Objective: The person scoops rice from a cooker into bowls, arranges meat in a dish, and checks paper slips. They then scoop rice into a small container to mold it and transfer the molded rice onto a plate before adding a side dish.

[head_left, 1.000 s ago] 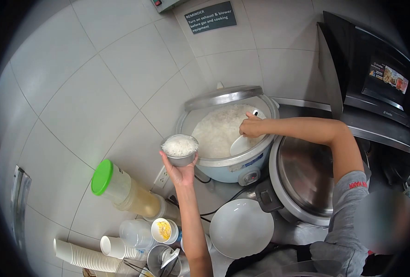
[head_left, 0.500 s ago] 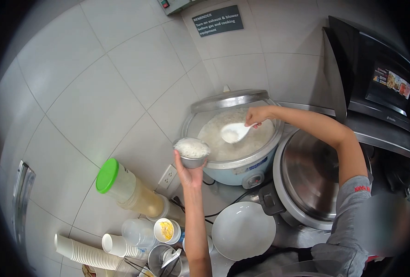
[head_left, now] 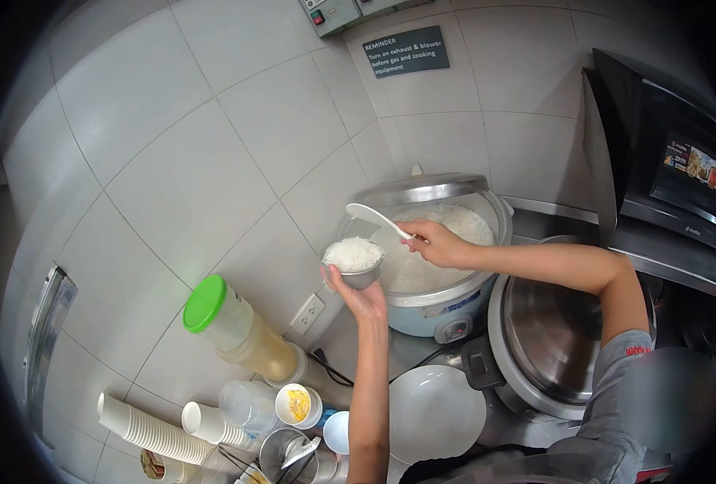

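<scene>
A metal bowl [head_left: 363,279] heaped with white rice [head_left: 353,254] rests in my left hand [head_left: 360,297], whose fingers wrap its underside. My right hand [head_left: 432,243] grips the handle of a white paddle [head_left: 372,216]. The paddle's blade is raised above the bowl, at the left edge of the open rice cooker [head_left: 437,317]. Inside the cooker is a lot of white rice, partly hidden by my right hand. The cooker's metal lid [head_left: 421,189] stands tilted at its back.
A white plate [head_left: 437,411] lies below the cooker. To the right stands a larger lidded cooker [head_left: 551,331]. Stacked cups [head_left: 152,431], a green-lidded container [head_left: 245,331], a cup with yellow food [head_left: 297,405] and a metal container [head_left: 285,458] are at lower left.
The paddle has left the rice in the cooker and moved up and left, over the bowl. My right hand has shifted slightly left and down relative to the cooker. The view has shifted.
</scene>
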The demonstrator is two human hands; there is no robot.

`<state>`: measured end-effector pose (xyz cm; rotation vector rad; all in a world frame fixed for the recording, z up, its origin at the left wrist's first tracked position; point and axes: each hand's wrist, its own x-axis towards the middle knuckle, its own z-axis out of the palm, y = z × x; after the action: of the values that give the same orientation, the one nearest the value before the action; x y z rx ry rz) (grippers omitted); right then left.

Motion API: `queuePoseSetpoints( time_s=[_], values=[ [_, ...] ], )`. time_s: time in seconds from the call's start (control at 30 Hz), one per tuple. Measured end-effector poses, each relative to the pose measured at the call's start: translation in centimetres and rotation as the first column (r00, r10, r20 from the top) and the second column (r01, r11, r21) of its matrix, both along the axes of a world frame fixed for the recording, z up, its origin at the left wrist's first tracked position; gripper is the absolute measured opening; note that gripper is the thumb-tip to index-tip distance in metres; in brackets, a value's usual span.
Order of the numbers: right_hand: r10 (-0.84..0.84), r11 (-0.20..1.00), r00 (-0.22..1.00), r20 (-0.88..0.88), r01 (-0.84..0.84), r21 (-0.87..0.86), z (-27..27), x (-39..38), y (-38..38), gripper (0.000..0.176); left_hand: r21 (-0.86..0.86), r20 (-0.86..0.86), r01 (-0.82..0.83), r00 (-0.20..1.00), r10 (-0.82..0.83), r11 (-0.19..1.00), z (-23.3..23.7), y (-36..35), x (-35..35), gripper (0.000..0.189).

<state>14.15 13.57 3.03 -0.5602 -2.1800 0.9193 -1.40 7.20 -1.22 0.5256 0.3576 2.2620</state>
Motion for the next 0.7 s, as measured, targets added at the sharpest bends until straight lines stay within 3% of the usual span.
queuePoseSetpoints(
  time_s=[0.03,0.13,0.2,0.27,0.33,0.4,0.5,0.57,0.6,0.67,0.7],
  values=[
    [-0.029,1.0,0.999,-0.017,0.029,0.002,-0.5,-0.2,0.1,0.048,0.002,0.003,-0.092,0.996,0.092,0.996,0.5,-0.3,0.7,0.057],
    [-0.112,0.958,0.993,0.028,0.1,0.268,-2.8,-1.1,-4.4,0.048,-0.022,-0.073,-0.246,0.967,0.244,0.969,1.3,-0.6,2.4,0.064],
    [-0.023,0.999,0.999,0.029,0.024,-0.044,-0.5,-1.0,-5.8,0.047,-0.046,-0.14,-0.272,0.954,0.264,0.961,1.1,-1.0,3.0,0.067],
    [0.133,0.936,0.99,0.051,-0.109,-0.334,1.2,-0.5,-4.8,0.046,-0.056,-0.185,-0.269,0.949,0.254,0.962,1.0,-1.3,3.1,0.066],
    [0.031,0.998,0.997,0.07,-0.027,-0.055,0.9,-0.4,-1.9,0.045,-0.05,-0.161,-0.201,0.968,0.191,0.978,0.6,-0.9,1.8,0.063],
    [-0.066,0.978,0.994,0.082,0.048,0.203,1.6,-0.3,-1.8,0.043,-0.068,-0.16,-0.114,0.982,0.102,0.991,0.5,-0.5,0.7,0.06],
    [0.035,0.914,0.997,0.07,-0.061,0.401,0.4,-0.8,-2.1,0.044,-0.126,-0.167,0.086,0.98,-0.107,0.988,0.6,-0.4,-0.4,0.057],
    [0.015,0.934,0.994,0.109,-0.053,0.353,1.8,0.0,-1.2,0.044,-0.147,-0.138,0.263,0.949,-0.283,0.953,0.6,-0.9,-1.5,0.056],
    [0.007,0.942,0.992,0.129,-0.049,0.332,2.7,0.4,-0.8,0.045,-0.157,-0.138,0.305,0.935,-0.327,0.939,0.8,-0.9,-1.8,0.056],
    [0.051,0.868,0.995,0.084,-0.086,0.489,-0.1,-0.3,2.2,0.046,-0.179,-0.129,0.383,0.904,-0.407,0.906,1.2,-1.5,-2.1,0.058],
    [0.076,0.821,0.995,0.063,-0.098,0.563,0.0,-0.5,2.5,0.047,-0.193,-0.126,0.342,0.921,-0.369,0.919,1.3,-1.6,-2.0,0.06]
  ],
)
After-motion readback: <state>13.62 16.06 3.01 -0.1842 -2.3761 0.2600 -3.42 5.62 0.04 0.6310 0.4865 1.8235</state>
